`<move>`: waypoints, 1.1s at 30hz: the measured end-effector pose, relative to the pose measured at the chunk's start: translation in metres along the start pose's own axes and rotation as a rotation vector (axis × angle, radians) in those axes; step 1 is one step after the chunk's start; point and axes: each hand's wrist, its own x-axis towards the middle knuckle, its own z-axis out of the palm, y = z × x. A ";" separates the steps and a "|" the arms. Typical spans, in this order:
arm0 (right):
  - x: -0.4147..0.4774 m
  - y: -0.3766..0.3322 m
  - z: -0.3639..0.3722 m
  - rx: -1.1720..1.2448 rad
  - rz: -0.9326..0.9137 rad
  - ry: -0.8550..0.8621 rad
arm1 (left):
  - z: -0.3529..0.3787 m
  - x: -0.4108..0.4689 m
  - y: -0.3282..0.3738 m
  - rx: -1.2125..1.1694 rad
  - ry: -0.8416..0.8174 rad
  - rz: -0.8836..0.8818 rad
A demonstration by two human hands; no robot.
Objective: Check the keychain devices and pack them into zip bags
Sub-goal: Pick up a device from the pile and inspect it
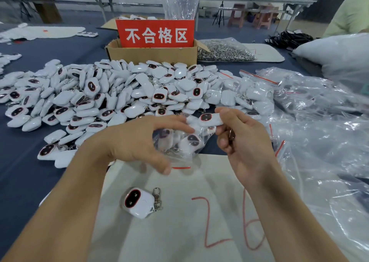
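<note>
Keychain device between right fingers

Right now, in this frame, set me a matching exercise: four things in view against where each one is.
Things:
1. zip bag
2. lone device
3. cardboard box
4. raised device

Places:
A. behind the pile, carrying a red sign
B. pinched by the right hand
C. held by the left hand
D. lying on the white mat

Pairs: 1-C, 2-D, 3-A, 4-B
</note>
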 end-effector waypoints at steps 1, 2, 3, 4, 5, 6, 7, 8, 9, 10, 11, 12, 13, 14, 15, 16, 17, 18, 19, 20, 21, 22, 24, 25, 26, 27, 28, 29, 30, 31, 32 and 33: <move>0.000 -0.001 0.000 0.018 0.010 -0.015 | 0.001 0.000 -0.001 0.062 -0.091 -0.007; -0.001 -0.001 -0.001 0.041 0.023 -0.035 | 0.003 0.001 -0.002 0.103 -0.116 -0.009; -0.002 -0.002 -0.001 0.068 0.035 -0.066 | 0.006 0.002 -0.002 0.117 -0.089 -0.007; -0.003 -0.002 -0.002 0.091 0.042 -0.111 | 0.008 0.005 -0.002 0.102 -0.026 -0.010; -0.004 -0.003 -0.002 0.105 0.037 -0.169 | 0.010 0.007 -0.003 0.065 0.058 -0.018; -0.005 -0.003 -0.001 0.108 0.020 -0.232 | 0.010 0.009 -0.004 0.013 0.149 -0.030; -0.007 -0.003 0.000 0.091 -0.009 -0.286 | 0.010 0.011 -0.005 -0.041 0.237 -0.051; -0.010 -0.002 0.003 0.044 -0.050 -0.318 | 0.011 0.013 -0.004 -0.086 0.324 -0.072; -0.012 -0.001 0.006 -0.030 -0.102 -0.321 | 0.012 0.014 -0.004 -0.106 0.415 -0.086; -0.015 0.001 0.009 -0.124 -0.166 -0.296 | 0.014 0.016 -0.003 -0.108 0.504 -0.087; -0.017 0.004 0.012 -0.230 -0.238 -0.249 | 0.016 0.017 -0.001 -0.110 0.577 -0.083; -0.020 0.007 0.015 -0.337 -0.313 -0.192 | 0.018 0.018 0.002 -0.131 0.620 -0.083; -0.022 0.011 0.018 -0.432 -0.390 -0.137 | 0.019 0.018 0.004 -0.171 0.634 -0.085; -0.025 0.014 0.020 -0.507 -0.466 -0.097 | 0.019 0.018 0.005 -0.226 0.630 -0.090; -0.027 0.018 0.022 -0.563 -0.539 -0.075 | 0.019 0.018 0.007 -0.292 0.621 -0.093; -0.029 0.021 0.024 -0.613 -0.605 -0.067 | 0.018 0.017 0.009 -0.363 0.616 -0.106; -0.031 0.024 0.026 -0.665 -0.668 -0.066 | 0.017 0.017 0.010 -0.433 0.611 -0.128; -0.033 0.028 0.027 -0.728 -0.730 -0.062 | 0.016 0.017 0.011 -0.505 0.600 -0.152; -0.033 0.032 0.029 -0.805 -0.794 -0.050 | 0.015 0.017 0.012 -0.579 0.586 -0.161; -0.034 0.035 0.032 -0.885 -0.860 -0.030 | 0.015 0.018 0.013 -0.648 0.574 -0.154; -0.034 0.039 0.035 -0.960 -0.912 -0.001 | 0.017 0.018 0.015 -0.701 0.566 -0.132; -0.034 0.041 0.038 -1.032 -0.948 0.036 | 0.019 0.018 0.016 -0.724 0.568 -0.095; -0.031 0.043 0.045 -1.194 -0.997 0.133 | 0.025 0.021 0.018 -0.710 0.599 0.008; -0.030 0.044 0.047 -1.276 -1.000 0.178 | 0.028 0.023 0.019 -0.698 0.616 0.060; -0.029 0.044 0.048 -1.343 -0.980 0.224 | 0.030 0.024 0.020 -0.685 0.632 0.108; -0.028 0.044 0.049 -1.411 -0.944 0.269 | 0.032 0.026 0.020 -0.673 0.647 0.149; -0.026 0.042 0.048 -1.480 -0.889 0.315 | 0.033 0.028 0.020 -0.667 0.662 0.177; -0.024 0.040 0.046 -1.547 -0.829 0.361 | 0.034 0.030 0.020 -0.665 0.681 0.193; -0.021 0.039 0.043 -1.602 -0.762 0.390 | 0.036 0.032 0.021 -0.655 0.707 0.197; -0.017 0.037 0.040 -1.631 -0.689 0.403 | 0.039 0.033 0.021 -0.624 0.739 0.194; -0.013 0.034 0.037 -1.638 -0.594 0.393 | 0.042 0.034 0.022 -0.565 0.764 0.186; -0.009 0.032 0.034 -1.630 -0.511 0.375 | 0.044 0.035 0.023 -0.486 0.776 0.177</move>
